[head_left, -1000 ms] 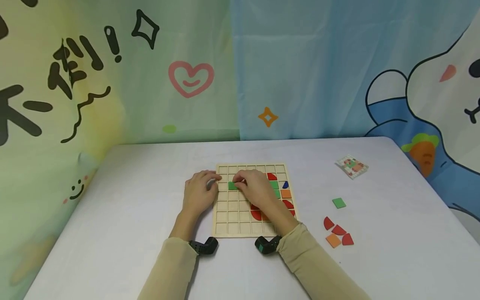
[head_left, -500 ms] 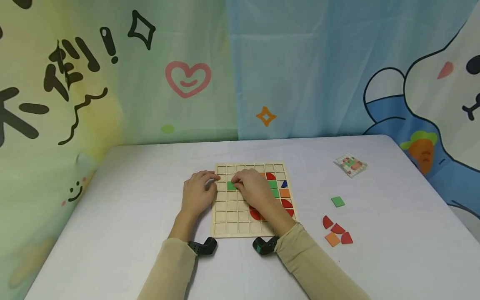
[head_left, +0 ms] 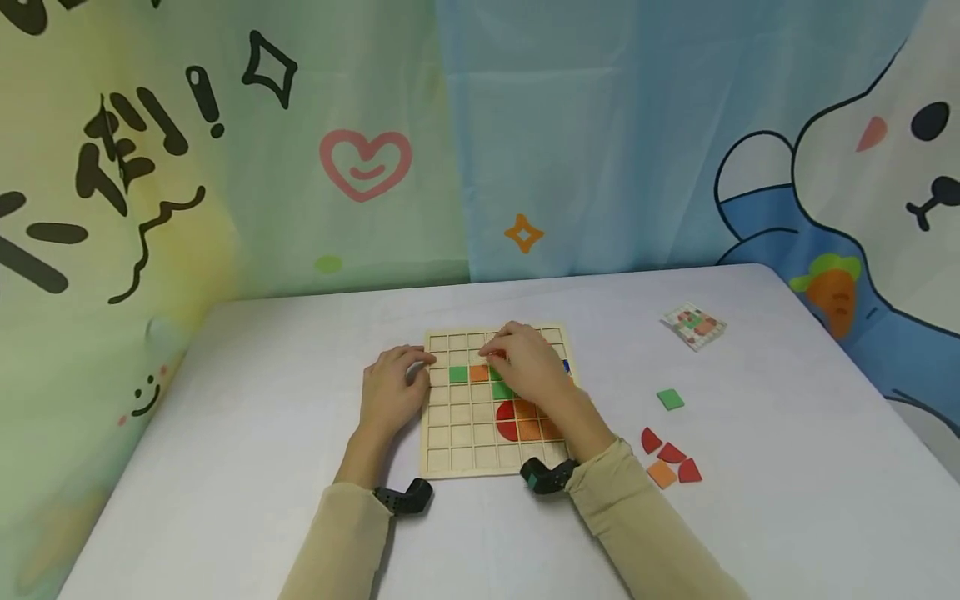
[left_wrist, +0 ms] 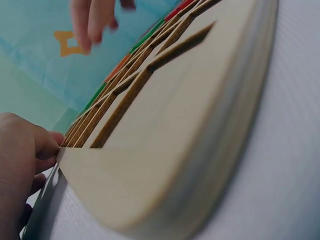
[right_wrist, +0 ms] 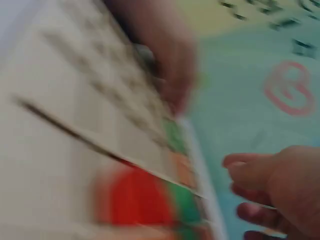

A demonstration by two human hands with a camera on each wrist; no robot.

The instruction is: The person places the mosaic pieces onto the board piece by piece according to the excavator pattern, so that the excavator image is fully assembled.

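A pale wooden grid board [head_left: 438, 437] lies flat on the white table. My left hand [head_left: 393, 383] holds its left edge; in the left wrist view a fingertip lies on the rim with other fingers below. Over the board hovers my right hand [head_left: 531, 362], fingers loosely bent; the right wrist view shows a gap and nothing between thumb and fingers. Left of its fingertips, a green square [head_left: 458, 375] and an orange square [head_left: 478, 373] fill neighbouring cells. Red pieces [head_left: 506, 422], more orange squares [head_left: 528, 429] and another green square [head_left: 502, 390] sit in the grid, partly hidden by the right arm.
Right of the board lie a loose green square [head_left: 670, 399], several red quarter-round pieces [head_left: 651, 440] and an orange square [head_left: 662, 475]. Farther back is a patterned card stack [head_left: 693, 326]. A printed curtain [head_left: 570, 167] hangs behind the table.
My right hand has lifted and shifted right along the board, uncovering the orange square beside the green one. The left hand stays on the board's edge. The head view has shifted slightly.
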